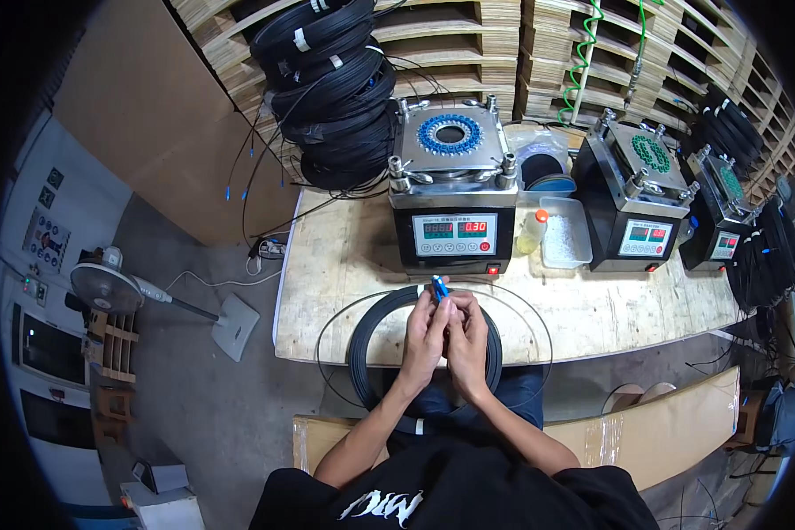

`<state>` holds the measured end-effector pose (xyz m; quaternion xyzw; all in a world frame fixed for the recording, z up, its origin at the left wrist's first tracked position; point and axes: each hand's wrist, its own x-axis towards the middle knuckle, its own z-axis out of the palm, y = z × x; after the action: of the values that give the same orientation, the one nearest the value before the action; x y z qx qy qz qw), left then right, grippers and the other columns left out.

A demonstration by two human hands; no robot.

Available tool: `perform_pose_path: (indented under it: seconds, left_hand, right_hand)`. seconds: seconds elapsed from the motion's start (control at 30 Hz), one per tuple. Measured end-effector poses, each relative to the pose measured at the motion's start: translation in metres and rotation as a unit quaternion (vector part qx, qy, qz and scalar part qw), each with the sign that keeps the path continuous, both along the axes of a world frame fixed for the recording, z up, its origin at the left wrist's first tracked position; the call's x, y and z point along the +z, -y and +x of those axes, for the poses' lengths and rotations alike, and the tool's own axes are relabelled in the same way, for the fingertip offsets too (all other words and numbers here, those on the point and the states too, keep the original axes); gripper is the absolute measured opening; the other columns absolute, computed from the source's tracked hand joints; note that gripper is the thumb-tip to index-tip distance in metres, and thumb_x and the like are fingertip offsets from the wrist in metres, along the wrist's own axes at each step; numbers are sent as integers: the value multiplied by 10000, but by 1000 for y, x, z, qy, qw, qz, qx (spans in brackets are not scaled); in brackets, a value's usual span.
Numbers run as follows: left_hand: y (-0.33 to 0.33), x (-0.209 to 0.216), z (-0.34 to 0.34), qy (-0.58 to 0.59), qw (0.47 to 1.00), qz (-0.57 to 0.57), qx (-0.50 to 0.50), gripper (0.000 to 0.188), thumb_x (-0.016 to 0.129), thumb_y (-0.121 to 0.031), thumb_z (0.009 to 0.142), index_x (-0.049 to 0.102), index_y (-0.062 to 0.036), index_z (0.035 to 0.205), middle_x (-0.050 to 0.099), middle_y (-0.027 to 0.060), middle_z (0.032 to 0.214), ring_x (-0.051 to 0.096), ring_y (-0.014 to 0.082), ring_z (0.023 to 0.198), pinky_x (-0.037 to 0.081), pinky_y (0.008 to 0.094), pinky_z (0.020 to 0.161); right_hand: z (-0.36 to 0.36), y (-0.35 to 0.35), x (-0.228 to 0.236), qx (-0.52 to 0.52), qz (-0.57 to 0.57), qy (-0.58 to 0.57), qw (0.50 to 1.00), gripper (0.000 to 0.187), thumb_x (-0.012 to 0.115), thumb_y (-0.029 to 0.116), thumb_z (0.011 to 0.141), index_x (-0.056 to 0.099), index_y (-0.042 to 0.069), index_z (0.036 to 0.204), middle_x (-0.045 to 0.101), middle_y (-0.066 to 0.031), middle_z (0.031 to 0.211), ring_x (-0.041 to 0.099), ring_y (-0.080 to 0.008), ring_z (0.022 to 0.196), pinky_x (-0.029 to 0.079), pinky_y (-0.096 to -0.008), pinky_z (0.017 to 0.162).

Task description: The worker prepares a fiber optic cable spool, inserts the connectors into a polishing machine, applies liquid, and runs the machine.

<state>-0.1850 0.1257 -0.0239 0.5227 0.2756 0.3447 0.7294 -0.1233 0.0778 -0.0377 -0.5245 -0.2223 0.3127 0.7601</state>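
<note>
A small blue fibre-optic connector [439,286] points up and away from me between my fingertips. My left hand [422,340] is closed, thumb and fingers pinching it from the left. From the right, the closed fingers of my right hand [468,340] meet it just below the tip, partly hiding its lower part. A coil of black cable [359,358] lies under my wrists, across the near edge of the table, and a loose loop spreads around it. Directly beyond my hands stands a polishing machine [453,234] with a ring of blue connectors [450,134] on its top plate.
Two more machines [640,190] [723,208] with green connectors stand right on the wooden table [327,283]. Between machines are a clear tub [564,238] and an orange-capped bottle [532,234]. Cable coils [327,97] are stacked at back left; a fan [106,287] stands left.
</note>
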Motion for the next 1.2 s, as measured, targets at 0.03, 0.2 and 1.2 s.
perform_pose_path:
  seconds: [0.03, 0.2, 1.2]
  left_hand:
    - [-3, 9, 3, 32, 999, -12, 2, 380, 531, -240, 1057, 542, 14, 1340, 697, 70, 1044, 633, 79, 860, 532, 220, 760]
    - [1, 27, -5, 30, 999, 23, 19, 330, 613, -240, 1019, 669, 49, 1169, 719, 110, 1089, 656, 103, 914, 546, 251, 822]
    - [16, 34, 23, -83, 984, 44, -148, 251, 633, -210, 1009, 692, 33, 1027, 604, 33, 707, 428, 23, 463, 295, 190, 418]
  right_hand:
    - [-2, 3, 6, 9, 16, 8, 1000, 170, 529, 173, 1056, 568, 8, 1067, 550, 20, 785, 462, -29, 649, 374, -209, 543]
    - [4, 19, 24, 89, 38, -93, 991, 178, 589, 192, 1033, 593, 15, 1023, 548, 29, 788, 466, -17, 681, 367, -189, 571]
    - [362, -19, -119, 14, -412, 594, 690, 108, 579, 35, 833, 649, 2, 909, 683, -245, 954, 684, -431, 885, 548, -497, 756]
